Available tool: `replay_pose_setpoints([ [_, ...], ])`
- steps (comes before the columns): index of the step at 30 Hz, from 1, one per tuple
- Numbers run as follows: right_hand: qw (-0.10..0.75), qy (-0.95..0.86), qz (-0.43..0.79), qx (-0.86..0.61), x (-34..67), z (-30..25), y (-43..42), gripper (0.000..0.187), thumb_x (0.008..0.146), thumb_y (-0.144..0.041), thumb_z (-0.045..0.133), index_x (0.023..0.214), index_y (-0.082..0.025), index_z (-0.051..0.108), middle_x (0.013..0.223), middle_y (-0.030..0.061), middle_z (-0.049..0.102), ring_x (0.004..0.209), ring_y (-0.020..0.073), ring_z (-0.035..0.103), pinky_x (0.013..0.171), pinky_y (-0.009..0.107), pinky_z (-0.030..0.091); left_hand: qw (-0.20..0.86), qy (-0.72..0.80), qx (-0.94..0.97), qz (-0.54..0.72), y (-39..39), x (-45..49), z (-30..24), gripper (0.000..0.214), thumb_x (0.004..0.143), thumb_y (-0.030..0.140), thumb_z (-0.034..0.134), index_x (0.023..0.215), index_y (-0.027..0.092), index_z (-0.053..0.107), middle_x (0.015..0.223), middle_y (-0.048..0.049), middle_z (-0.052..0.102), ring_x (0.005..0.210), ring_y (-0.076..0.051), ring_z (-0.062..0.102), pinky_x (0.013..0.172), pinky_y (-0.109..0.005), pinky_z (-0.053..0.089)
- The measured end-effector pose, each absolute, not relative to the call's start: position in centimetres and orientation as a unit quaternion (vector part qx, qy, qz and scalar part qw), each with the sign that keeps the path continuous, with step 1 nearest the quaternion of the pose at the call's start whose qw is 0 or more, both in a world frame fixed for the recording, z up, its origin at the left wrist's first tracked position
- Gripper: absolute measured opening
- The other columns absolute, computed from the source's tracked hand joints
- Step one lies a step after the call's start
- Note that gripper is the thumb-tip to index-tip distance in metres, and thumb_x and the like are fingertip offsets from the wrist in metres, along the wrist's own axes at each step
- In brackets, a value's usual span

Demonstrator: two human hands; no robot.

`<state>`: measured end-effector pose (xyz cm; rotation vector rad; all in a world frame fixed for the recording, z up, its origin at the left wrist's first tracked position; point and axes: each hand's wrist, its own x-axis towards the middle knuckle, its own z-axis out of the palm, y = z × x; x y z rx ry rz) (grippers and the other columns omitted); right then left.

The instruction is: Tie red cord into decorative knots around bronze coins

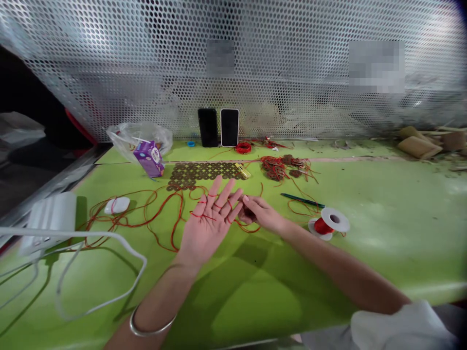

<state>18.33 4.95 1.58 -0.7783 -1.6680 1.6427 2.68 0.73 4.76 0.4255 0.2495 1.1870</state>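
Wearing red thread [197, 215], one left hand [205, 229] spreads unclenched; I cannot tell whether one right hand [261, 212] grasps; two phones [229, 128] stand.

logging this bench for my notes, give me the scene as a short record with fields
left hand: palm up, red cord looped round fingers, silver bangle on forearm
right hand: beside the left fingers, grip unclear
right of hands: spool of red thread, dark pen
beyond hands: holed brown coins in flat rows
back: two smartphones upright before perforated metal panel
surface: green tabletop
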Motion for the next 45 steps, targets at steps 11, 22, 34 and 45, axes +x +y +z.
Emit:
replay_pose_setpoints([
  [11,0.287,-0.770,0.449,-0.351,19.4,2.3,2.5,0.030,0.094,-0.038,0.039,0.110,-0.016,0.051,0.082,0.0015,0.052,0.060,0.0081,0.044,0.056,0.022,0.037,0.745,0.148,0.184,0.624,1.5,1.6,5.7,0.043,0.097,0.034,0.019,0.136,0.036,0.040,0.123,0.0017,0.061,0.123,-0.020,0.047,0.105,-0.043,0.030],
  [22,0.473,-0.634,0.502,-0.350,15.8,3.0,3.8,0.028,0.079,-0.036,0.060,0.100,-0.018,0.054,0.090,0.0020,0.056,0.062,0.0078,0.049,0.056,0.021,0.041,0.800,0.192,0.145,0.550,1.3,2.0,5.5,0.045,0.096,0.030,0.023,0.109,0.028,0.066,0.090,-0.0033,0.073,0.112,-0.023,0.057,0.095,-0.040,0.039],
  [34,0.458,-0.521,0.650,-0.312,15.3,2.3,3.4,0.040,0.074,-0.046,0.065,0.103,-0.022,0.054,0.075,-0.0021,0.055,0.052,0.0059,0.049,0.048,0.019,0.042,0.785,0.178,0.192,0.562,1.3,2.0,5.7,0.047,0.097,0.038,0.019,0.107,0.040,0.065,0.120,0.0025,0.063,0.120,-0.024,0.050,0.094,-0.043,0.038],
  [45,0.384,-0.563,0.680,-0.270,15.5,2.7,4.6,0.041,0.062,-0.048,0.075,0.082,-0.017,0.058,0.069,-0.0024,0.060,0.057,0.0086,0.056,0.055,0.022,0.051,0.796,0.198,0.175,0.544,1.1,2.3,4.9,0.059,0.098,0.027,0.019,0.073,0.023,0.072,0.090,-0.0024,0.074,0.086,-0.018,0.067,0.068,-0.028,0.048],
])
